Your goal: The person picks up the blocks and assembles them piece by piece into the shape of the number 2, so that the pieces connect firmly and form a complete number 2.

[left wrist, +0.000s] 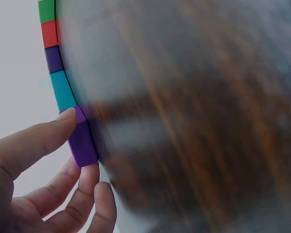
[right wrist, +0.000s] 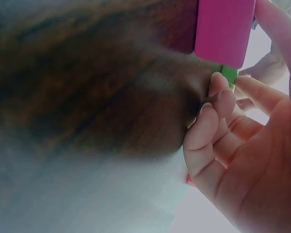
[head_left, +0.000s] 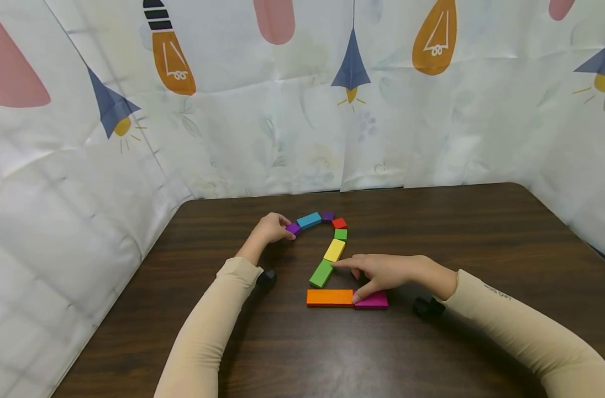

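Note:
Colored blocks lie on the brown table in the shape of a 2. At the shape's upper left end, my left hand [head_left: 273,228] pinches a purple block [left wrist: 83,141] between thumb and fingers, its end against the light blue block [head_left: 309,221]. My right hand [head_left: 389,271] reaches over the lower part. Its extended index fingertip touches the long green block [head_left: 322,273] near the yellow block [head_left: 334,250]. The right thumb rests where the orange block [head_left: 330,298] meets the magenta block [head_left: 372,300]; the other right fingers are loosely bent.
A dark violet block [head_left: 327,216], a red block [head_left: 339,223] and a small green block [head_left: 340,234] form the upper right curve. The table [head_left: 481,237] ends at a white patterned curtain [head_left: 292,138] behind and at the left. Dark wrist cameras [head_left: 428,307] sit under both wrists.

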`<action>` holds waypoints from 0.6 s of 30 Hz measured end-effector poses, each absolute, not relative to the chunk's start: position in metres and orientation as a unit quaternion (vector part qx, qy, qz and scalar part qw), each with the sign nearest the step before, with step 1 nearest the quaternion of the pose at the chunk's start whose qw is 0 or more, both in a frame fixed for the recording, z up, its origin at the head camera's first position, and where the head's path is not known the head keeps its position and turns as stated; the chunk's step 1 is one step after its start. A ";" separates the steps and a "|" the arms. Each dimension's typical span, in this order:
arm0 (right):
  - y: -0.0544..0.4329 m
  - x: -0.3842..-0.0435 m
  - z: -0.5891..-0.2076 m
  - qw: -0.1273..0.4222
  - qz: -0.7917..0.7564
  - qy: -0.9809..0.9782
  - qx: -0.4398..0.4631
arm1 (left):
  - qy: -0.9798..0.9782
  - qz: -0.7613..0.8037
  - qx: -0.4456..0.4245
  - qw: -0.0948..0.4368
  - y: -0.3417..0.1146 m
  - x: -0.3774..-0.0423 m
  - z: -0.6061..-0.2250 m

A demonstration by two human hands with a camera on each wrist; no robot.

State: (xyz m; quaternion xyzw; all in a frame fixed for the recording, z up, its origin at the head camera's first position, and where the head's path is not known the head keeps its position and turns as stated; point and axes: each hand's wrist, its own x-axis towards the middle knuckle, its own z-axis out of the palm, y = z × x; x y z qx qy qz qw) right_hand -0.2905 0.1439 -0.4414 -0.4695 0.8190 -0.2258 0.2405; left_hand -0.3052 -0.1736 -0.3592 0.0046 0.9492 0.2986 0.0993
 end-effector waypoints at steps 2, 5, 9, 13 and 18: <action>0.143 -0.293 -0.443 0.239 -0.223 0.821 -0.468 | 0.949 0.299 0.007 0.097 -0.174 -0.305 -0.358; 0.143 -0.293 -0.439 0.241 -0.224 0.821 -0.466 | 0.948 0.304 0.008 0.093 -0.176 -0.305 -0.358; 0.142 -0.288 -0.434 0.237 -0.223 0.815 -0.478 | 0.945 0.313 0.019 0.091 -0.179 -0.305 -0.360; 0.144 -0.293 -0.441 0.242 -0.217 0.821 -0.470 | 0.943 0.319 0.029 0.090 -0.181 -0.304 -0.364; 0.147 -0.298 -0.444 0.253 -0.233 0.814 -0.467 | 0.943 0.322 0.036 0.078 -0.185 -0.302 -0.365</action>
